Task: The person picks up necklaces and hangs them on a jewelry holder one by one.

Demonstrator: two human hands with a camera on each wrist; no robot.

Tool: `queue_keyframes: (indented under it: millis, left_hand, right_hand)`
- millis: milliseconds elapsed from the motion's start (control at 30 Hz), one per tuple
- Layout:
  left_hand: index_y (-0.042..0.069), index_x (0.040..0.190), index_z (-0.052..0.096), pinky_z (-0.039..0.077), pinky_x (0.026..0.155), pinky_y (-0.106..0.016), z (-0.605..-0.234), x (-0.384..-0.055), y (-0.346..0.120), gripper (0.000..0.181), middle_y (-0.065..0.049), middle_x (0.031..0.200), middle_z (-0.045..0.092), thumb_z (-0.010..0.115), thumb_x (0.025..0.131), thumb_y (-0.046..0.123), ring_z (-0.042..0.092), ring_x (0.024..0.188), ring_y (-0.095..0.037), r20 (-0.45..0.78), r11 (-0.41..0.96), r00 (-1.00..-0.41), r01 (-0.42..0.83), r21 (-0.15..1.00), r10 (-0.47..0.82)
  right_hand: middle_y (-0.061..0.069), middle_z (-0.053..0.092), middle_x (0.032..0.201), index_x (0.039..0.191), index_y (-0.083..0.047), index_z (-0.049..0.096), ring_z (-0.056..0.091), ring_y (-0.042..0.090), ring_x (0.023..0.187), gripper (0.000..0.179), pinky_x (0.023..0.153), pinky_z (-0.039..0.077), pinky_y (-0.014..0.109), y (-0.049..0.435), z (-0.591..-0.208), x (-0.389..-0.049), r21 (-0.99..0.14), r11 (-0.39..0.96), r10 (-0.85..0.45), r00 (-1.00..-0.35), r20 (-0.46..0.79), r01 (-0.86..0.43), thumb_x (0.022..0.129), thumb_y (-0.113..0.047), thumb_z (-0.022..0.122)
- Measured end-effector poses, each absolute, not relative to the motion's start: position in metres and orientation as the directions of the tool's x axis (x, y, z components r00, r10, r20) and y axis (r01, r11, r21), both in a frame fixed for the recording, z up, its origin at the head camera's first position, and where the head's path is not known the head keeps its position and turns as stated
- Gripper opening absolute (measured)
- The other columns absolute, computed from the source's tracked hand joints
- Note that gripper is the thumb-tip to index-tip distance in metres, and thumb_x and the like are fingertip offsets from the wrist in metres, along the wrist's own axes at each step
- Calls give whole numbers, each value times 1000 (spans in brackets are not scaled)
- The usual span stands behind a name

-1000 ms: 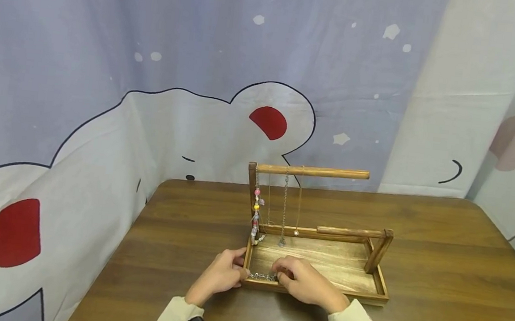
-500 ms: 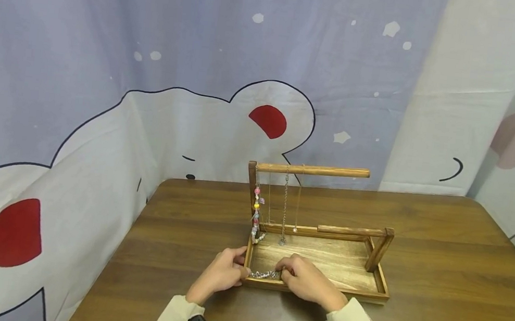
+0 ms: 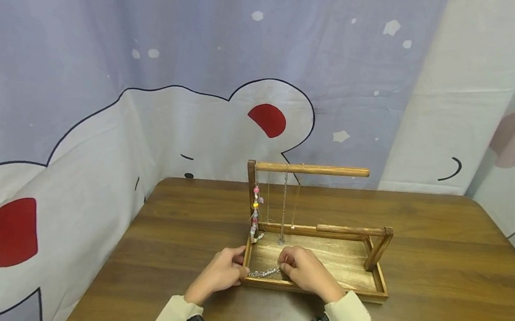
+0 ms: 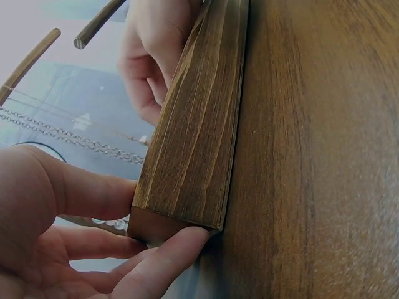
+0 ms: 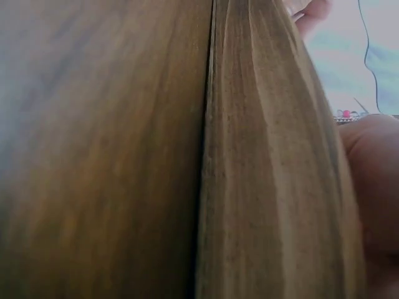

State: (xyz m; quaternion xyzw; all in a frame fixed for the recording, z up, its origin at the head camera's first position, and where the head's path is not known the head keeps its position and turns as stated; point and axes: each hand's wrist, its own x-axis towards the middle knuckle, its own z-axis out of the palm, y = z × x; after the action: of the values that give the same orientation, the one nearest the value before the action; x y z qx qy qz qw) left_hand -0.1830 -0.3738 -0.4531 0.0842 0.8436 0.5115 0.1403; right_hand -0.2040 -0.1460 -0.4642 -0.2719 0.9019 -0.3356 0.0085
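Observation:
A wooden jewelry stand (image 3: 314,289) with a shallow tray base stands on the table. My left hand (image 3: 221,271) grips the tray's front left corner; in the left wrist view its fingers (image 4: 165,265) lie against the end of the dark wooden wall. Inside the tray, along the front left, lies a silver chain bracelet (image 3: 265,273). My right hand (image 3: 304,270) reaches over the front wall and pinches the bracelet's right end; the fingertips are partly hidden. In the right wrist view the front wall hides most of that hand (image 5: 377,180).
From the upper bar (image 3: 332,171) hang a colourful beaded necklace (image 3: 255,212), a silver chain necklace (image 3: 284,200) and thin fine chains. A shorter, lower bar (image 3: 349,230) juts from a post on the right. Behind the table (image 3: 444,264) hangs a printed curtain (image 3: 195,33).
My right hand has shifted slightly up and away from the front wall, drawing the bracelet's right end up so that it lies at a slant. My left hand stays at the corner.

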Motion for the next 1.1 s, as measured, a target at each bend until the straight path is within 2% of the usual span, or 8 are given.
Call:
queue_keyframes:
  millis: [167, 400, 700, 1100]
  left_hand:
    - [-10, 136, 34, 53, 54, -29, -453, -183, -374, 63, -19, 101, 59, 61, 80, 2, 59, 70, -14, -142, 465, -947, 8, 886, 287]
    - [-12, 136, 33, 54, 56, -32, -451, -182, -372, 65, -21, 101, 58, 61, 78, 0, 59, 72, -15, -135, 451, -947, 11, 892, 290]
    - [-12, 135, 33, 55, 55, -32, -452, -182, -373, 63, -20, 98, 58, 60, 80, 1, 60, 71, -17, -122, 449, -945, 28, 893, 302]
    - [-13, 135, 34, 54, 54, -32, -452, -182, -373, 63, -20, 97, 59, 61, 79, 1, 59, 70, -15, -112, 452, -947, 38, 891, 302]
  right_hand:
    - [-6, 57, 72, 77, -14, 64, 49, 7, 70, 8, 64, 43, 25, -147, -466, -208, -612, 609, -540, -829, 145, -504, 78, -7, 66]
    - [-6, 52, 71, 71, -14, 60, 47, 7, 66, 13, 61, 41, 24, -145, -467, -208, -631, 619, -525, -844, 109, -467, 74, -3, 65]
    - [-6, 49, 71, 70, -15, 57, 45, 6, 66, 15, 60, 39, 23, -143, -470, -208, -621, 608, -545, -829, 127, -494, 72, -3, 65]
    - [-4, 48, 77, 76, -14, 52, 46, 8, 69, 15, 60, 40, 23, -142, -473, -206, -666, 546, -542, -821, 181, -508, 81, -4, 62]
